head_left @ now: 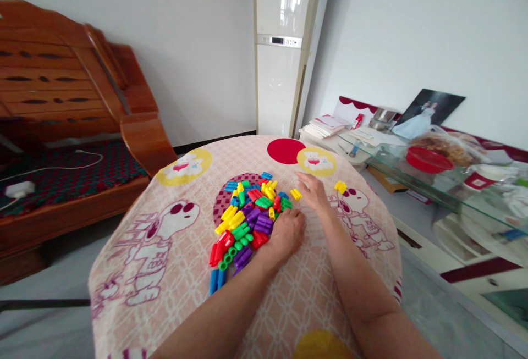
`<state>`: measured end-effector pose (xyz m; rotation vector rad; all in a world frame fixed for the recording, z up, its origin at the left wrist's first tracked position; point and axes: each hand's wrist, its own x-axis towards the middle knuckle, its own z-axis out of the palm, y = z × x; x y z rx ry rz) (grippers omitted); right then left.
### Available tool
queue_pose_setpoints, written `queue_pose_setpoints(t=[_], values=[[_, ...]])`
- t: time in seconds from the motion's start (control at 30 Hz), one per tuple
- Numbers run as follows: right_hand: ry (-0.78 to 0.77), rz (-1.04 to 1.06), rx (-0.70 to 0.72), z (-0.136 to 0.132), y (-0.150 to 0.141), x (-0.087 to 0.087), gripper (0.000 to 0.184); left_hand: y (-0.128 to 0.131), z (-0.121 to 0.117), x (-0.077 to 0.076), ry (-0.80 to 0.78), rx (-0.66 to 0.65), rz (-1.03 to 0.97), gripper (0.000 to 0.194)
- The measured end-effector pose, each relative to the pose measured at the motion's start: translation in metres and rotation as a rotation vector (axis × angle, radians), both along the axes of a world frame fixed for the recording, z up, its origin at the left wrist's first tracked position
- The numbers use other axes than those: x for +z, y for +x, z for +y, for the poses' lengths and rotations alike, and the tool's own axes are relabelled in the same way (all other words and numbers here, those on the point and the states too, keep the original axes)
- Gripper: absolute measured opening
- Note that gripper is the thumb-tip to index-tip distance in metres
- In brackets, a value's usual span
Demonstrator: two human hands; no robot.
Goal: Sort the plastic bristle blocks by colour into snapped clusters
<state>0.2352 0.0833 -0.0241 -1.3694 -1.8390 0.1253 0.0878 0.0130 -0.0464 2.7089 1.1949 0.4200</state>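
A pile of plastic building blocks (252, 211) in red, yellow, green, blue and purple lies on the round table, each block made of joined tubes. My left hand (287, 232) rests at the pile's right edge, palm down with its fingers curled; whatever they hold, if anything, is hidden. Just beyond it, my right hand (314, 193) has its thumb and fingers apart. Beside those fingertips lies a yellow block (296, 194), with a small gap visible. Another yellow block (340, 187) sits by itself to the right of my right hand.
A patterned cloth (181, 260) covers the table. On the left stands a wooden bench (138, 133); a tall white air conditioner (277, 87) is behind the table. To the right, a glass-topped stand (385, 164) carries papers, a red bowl (429, 160) and a photo (429, 111).
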Motion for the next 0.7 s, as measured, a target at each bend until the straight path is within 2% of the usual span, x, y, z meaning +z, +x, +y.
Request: queue_pose_setpoints(t=[0.07,0.17,0.23,0.33,0.47,0.57,0.7], values=[[-0.068,0.002,0.246,0.000,-0.028,-0.002,0.036,0.003,0.001,-0.005,0.045,0.016,0.034,0.030],[-0.179,-0.027,0.396,-0.002,-0.052,-0.006,0.030,0.008,0.001,-0.012,0.139,0.076,0.118,0.044],[-0.234,0.007,0.389,-0.002,-0.054,-0.009,0.027,0.009,0.001,-0.012,0.163,0.069,0.159,0.045],[-0.289,0.128,0.284,0.000,-0.041,-0.011,0.028,0.007,0.001,-0.007,0.120,0.012,0.126,0.041],[-0.320,0.202,0.186,0.001,-0.027,-0.010,0.025,0.003,-0.001,0.000,0.071,0.031,0.073,0.034],[-0.310,0.199,0.190,0.000,-0.029,-0.009,0.029,0.003,0.000,0.000,0.068,0.024,0.074,0.031],[-0.292,0.117,0.258,-0.002,-0.038,-0.007,0.029,0.005,0.001,-0.004,0.117,0.008,0.111,0.039]])
